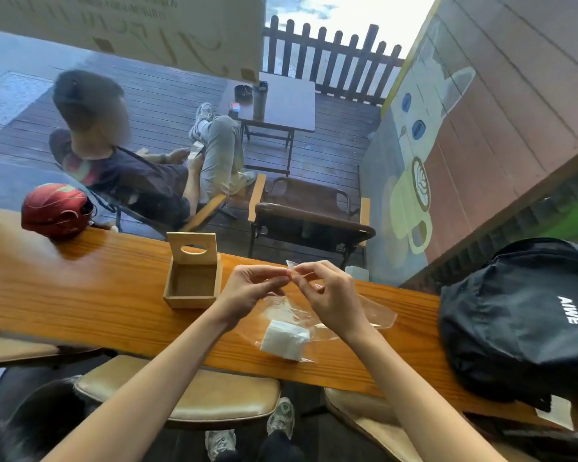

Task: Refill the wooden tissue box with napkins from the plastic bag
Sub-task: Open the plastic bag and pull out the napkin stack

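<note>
At centre frame, left hand (247, 288) and right hand (327, 291) pinched the plastic bag (377, 315) (flimsy, slippery); napkins (284, 340) looked light, soft.

Count, head view:
- hands: 2, left hand (247, 288) and right hand (331, 295)
- wooden box (192, 278): 1
- plastic bag (374, 311): 1
- napkin stack (284, 340): 1
- counter (80, 295): 1
- red helmet (57, 210): 1
- black backpack (521, 321): 1
- stools: 2, (207, 395) and (357, 411)
- armchair (311, 215): 1
- small table (287, 101): 1
- seated person (141, 171): 1
</note>
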